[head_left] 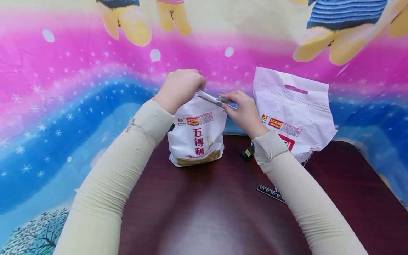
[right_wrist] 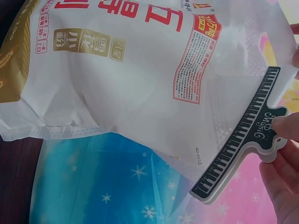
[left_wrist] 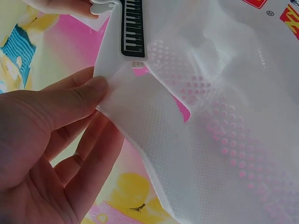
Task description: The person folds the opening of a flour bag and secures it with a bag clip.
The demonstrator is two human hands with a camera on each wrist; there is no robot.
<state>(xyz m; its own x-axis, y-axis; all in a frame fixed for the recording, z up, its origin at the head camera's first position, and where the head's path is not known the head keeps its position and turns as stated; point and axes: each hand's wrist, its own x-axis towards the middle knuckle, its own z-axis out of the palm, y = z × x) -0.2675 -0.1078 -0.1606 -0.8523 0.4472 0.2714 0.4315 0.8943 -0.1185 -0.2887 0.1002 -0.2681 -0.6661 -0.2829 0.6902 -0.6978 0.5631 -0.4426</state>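
A white flour bag [head_left: 210, 124] with red lettering and a gold base stands upright on the table in the head view. At its top left corner my left hand [head_left: 183, 86] pinches the bag's edge between thumb and fingers, beside the cut-out handle, as the left wrist view shows. My right hand [head_left: 242, 106] holds a piano-key clip [right_wrist: 238, 135] by its handles, thumb on the black tab and fingers behind. The clip's long bar lies across the bag's top edge, overlapping the white material.
To the right leans a second white flour bag [head_left: 290, 102] with an oval handle hole, its lower part behind my right arm. Another piano-key clip [head_left: 271, 193] lies on the dark wooden table [head_left: 197, 212], partly under my sleeve. A printed cloth [head_left: 127, 63] hangs behind.
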